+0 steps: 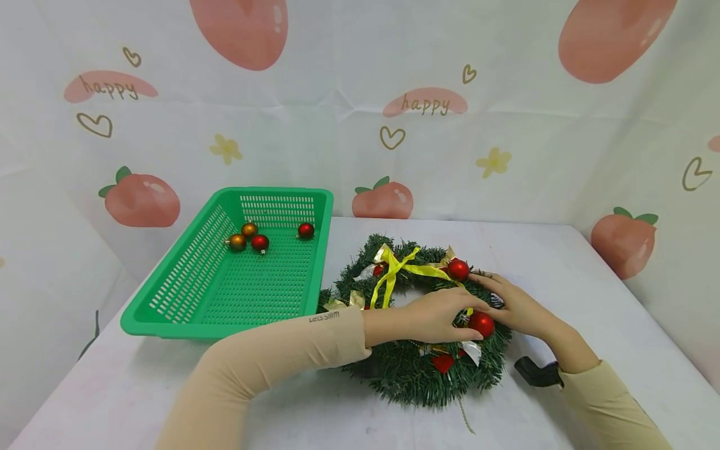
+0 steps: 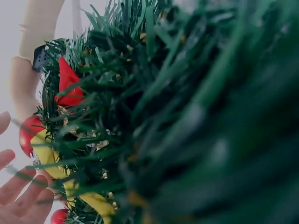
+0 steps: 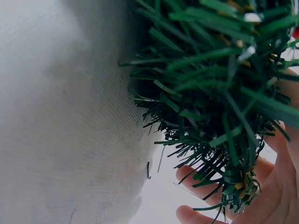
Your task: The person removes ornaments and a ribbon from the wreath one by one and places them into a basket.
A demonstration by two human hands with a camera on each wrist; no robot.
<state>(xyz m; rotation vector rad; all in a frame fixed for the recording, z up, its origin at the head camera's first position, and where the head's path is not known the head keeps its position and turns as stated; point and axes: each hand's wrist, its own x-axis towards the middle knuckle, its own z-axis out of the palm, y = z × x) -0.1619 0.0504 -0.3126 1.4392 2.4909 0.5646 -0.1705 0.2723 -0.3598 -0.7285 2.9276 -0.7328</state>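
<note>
One wreath [image 1: 413, 381]; left grip [image 1: 441, 312] above

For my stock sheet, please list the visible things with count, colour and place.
basket: one, green, left
basket baubles: four, two red, two gold, inside
wreath: one, green, right of basket
wreath baubles: at least two, red, right side
ribbon: one, yellow, on wreath
decorations: several, gold, silver, red, on wreath
string: one, greenish, by wreath
table: one, white, underneath
backdrop: one, white, fruit-printed, behind
sleeves: two, beige, foreground
device: one, black, beside right sleeve
left hand: one, over wreath
right hand: one, wreath's right edge
</note>
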